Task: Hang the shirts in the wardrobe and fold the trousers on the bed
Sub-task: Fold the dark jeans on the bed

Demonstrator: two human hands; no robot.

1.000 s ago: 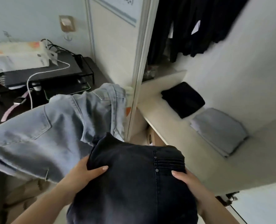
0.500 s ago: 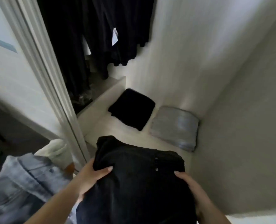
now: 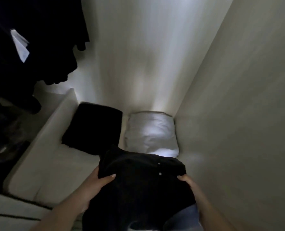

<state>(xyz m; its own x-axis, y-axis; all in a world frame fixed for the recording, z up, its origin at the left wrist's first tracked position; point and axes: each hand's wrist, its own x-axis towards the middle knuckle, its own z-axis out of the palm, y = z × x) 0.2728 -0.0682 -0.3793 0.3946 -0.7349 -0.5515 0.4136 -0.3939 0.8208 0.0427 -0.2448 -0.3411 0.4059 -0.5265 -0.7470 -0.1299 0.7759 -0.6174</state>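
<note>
1. Folded black trousers [image 3: 138, 184]: held between both hands, above the front of the wardrobe shelf [image 3: 58, 167]. Two small metal studs show on the top face.
2. Left hand [image 3: 95, 185]: grips the trousers' left edge, thumb curled over the top, other fingers hidden under the fabric.
3. Right hand [image 3: 190, 185]: on the right edge, fingertips curled onto the top; rest of the grip hidden, cannot tell the spread.
4. Folded black garment [image 3: 93, 129] lies flat at the back of the shelf, folded light grey garment [image 3: 151, 132] just beside it to the right, against the side wall.
5. Dark hanging clothes [image 3: 30, 47] upper left, with a white tag [image 3: 21, 45] among them.
6. Blue denim [image 3: 185, 217] shows under the trousers, bottom edge.
</note>
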